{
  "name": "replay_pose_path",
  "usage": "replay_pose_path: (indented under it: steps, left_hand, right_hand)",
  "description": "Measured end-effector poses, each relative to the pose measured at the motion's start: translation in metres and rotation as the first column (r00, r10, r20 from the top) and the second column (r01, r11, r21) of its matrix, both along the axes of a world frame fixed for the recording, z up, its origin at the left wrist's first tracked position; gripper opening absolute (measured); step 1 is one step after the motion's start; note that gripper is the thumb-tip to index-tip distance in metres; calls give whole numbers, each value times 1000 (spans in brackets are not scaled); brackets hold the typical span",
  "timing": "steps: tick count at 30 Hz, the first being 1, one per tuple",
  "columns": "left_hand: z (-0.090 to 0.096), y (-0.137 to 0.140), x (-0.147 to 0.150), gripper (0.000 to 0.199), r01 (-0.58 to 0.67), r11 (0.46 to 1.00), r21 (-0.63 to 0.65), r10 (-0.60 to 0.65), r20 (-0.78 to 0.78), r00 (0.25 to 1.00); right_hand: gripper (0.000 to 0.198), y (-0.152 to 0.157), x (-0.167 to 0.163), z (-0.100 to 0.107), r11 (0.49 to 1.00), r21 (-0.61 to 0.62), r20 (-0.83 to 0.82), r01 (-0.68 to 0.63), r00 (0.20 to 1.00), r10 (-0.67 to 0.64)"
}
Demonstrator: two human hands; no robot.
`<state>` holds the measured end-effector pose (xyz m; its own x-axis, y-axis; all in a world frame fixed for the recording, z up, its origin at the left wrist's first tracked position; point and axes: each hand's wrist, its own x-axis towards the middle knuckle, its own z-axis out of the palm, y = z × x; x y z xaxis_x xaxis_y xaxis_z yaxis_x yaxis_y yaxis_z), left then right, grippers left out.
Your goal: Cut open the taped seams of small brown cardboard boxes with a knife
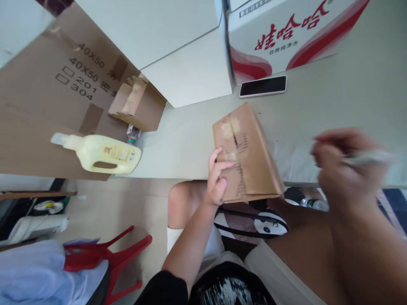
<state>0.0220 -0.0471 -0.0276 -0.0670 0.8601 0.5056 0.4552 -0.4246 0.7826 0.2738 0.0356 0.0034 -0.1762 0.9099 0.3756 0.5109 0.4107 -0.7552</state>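
A brown cardboard box (257, 156) stands tilted at the front edge of the table, with yellowish patches and small print along its slit seam. My left hand (218, 178) holds it at the near left side, thumb and fingers pressed on the seamed face. Off to the right and apart from the box, my right hand (340, 165) is closed and blurred by motion. From its grip sticks out a slim whitish-grey object (370, 158), too smeared to name exactly.
On the table (187, 144) are a phone (263, 86), a red-and-white carton (286, 40), a white box (197, 67), a small cardboard box (143, 103) and a pale yellow bottle (110, 153). A large carton (41, 110) stands left; a red stool (122, 258) is below.
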Motion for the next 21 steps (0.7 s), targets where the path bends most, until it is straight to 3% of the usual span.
replay_pose_path:
  steps: [1, 2, 4, 6, 9, 13, 16, 21]
  left_hand:
    - [-1, -1, -11, 47, 4, 999, -32, -2, 56, 998]
    - [-1, -3, -21, 45, -10, 994, -113, 23, 112, 993]
    - [2, -6, -36, 42, -109, 956, -271, 170, 212, 962]
    - [8, -9, -44, 42, -177, 895, -409, 315, 299, 901]
    - [16, -12, -46, 42, -137, 825, -549, 446, 484, 753]
    - [30, -9, -41, 38, 14, 798, -603, 465, 630, 622]
    - [42, 0, -39, 43, 85, 777, -624, 471, 665, 579]
    - [52, 22, -29, 40, 58, 655, -753, 578, 549, 604]
  right_hand:
    - [23, 4, -3, -2, 990, -113, 2, 87, 996, -87]
    - [18, 9, -6, -5, 970, -230, 28, 80, 997, -75]
    - [15, 18, -14, -11, 921, -386, 33, -47, 997, 65]
    - [17, 22, -23, -16, 874, -453, -35, -176, 983, 180]
    - [22, 20, -32, -17, 837, -462, -157, -294, 956, 249]
    - [24, 12, -36, -13, 828, -426, -233, -365, 928, 290]
    - [26, 12, -37, -16, 836, -423, -262, -350, 930, 257]
    - [24, 17, -37, -20, 859, -453, -224, -238, 963, 149]
